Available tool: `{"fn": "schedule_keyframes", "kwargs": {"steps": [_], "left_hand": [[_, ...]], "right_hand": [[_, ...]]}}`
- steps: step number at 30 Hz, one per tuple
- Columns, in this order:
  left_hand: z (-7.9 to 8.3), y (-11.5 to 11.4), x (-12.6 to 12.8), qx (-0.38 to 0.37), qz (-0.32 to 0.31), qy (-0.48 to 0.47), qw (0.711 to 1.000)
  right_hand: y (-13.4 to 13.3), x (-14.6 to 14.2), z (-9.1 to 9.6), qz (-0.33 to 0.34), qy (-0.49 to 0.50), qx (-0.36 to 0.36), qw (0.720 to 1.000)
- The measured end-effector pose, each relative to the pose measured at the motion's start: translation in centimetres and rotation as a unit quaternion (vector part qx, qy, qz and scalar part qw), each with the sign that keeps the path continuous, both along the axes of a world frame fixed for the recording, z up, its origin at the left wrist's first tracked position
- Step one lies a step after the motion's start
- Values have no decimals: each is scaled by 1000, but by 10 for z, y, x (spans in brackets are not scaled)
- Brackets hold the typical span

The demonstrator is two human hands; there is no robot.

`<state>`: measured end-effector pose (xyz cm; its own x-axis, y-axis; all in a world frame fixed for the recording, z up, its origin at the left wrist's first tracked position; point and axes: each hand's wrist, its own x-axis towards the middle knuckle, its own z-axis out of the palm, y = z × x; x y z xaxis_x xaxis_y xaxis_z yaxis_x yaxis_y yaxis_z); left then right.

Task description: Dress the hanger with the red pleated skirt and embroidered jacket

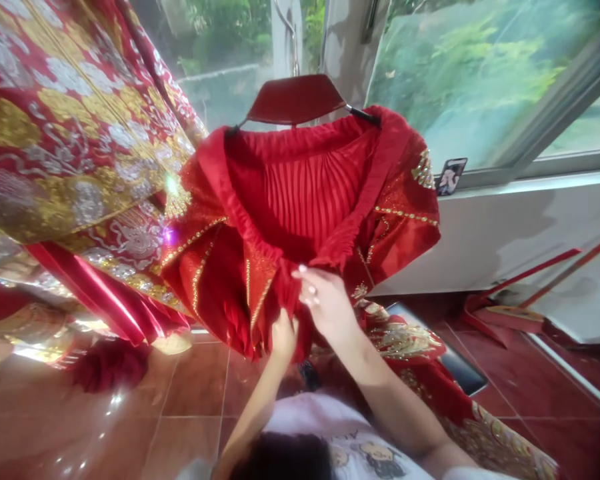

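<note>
A red pleated garment with gold embroidery (305, 193) hangs from a red hanger (295, 100) in front of a window. Both my hands meet at the garment's front opening, low in the middle. My left hand (283, 335) is closed, gripping the fabric edge from below. My right hand (320, 297) pinches the red cloth just above it, fingers pressed together on the fold. More of the garment's embroidered cloth (410, 340) drapes down under my right forearm.
A larger red and gold embroidered robe (70, 133) hangs at the left. A small photo card (450, 177) leans on the white window sill (530, 183). Red sticks (540, 267) and a dark flat panel (460, 373) lie on the reddish tiled floor (195, 387).
</note>
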<state>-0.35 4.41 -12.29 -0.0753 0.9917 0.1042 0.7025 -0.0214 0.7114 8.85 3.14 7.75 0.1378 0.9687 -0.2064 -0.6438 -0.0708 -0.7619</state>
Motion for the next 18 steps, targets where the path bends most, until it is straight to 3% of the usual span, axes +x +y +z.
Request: {"fn": "schedule_keyframes", "kwargs": {"steps": [3, 6, 10, 13, 15, 18], "left_hand": [[1, 3, 8, 8, -3, 11, 1000], [-1, 7, 6, 14, -8, 5, 1000], [-5, 10, -9, 12, -14, -14, 1000], [-7, 8, -17, 11, -19, -25, 999], [-8, 4, -18, 9, -19, -31, 999], [-9, -4, -16, 9, -19, -38, 999]], "right_hand": [[2, 1, 41, -13, 10, 41, 999], [3, -3, 51, -21, -4, 41, 999], [7, -7, 30, -29, -62, 40, 997], [8, -9, 7, -80, -177, 102, 976], [9, -10, -6, -143, -274, 145, 940], [15, -8, -19, -220, -419, 185, 861]]}}
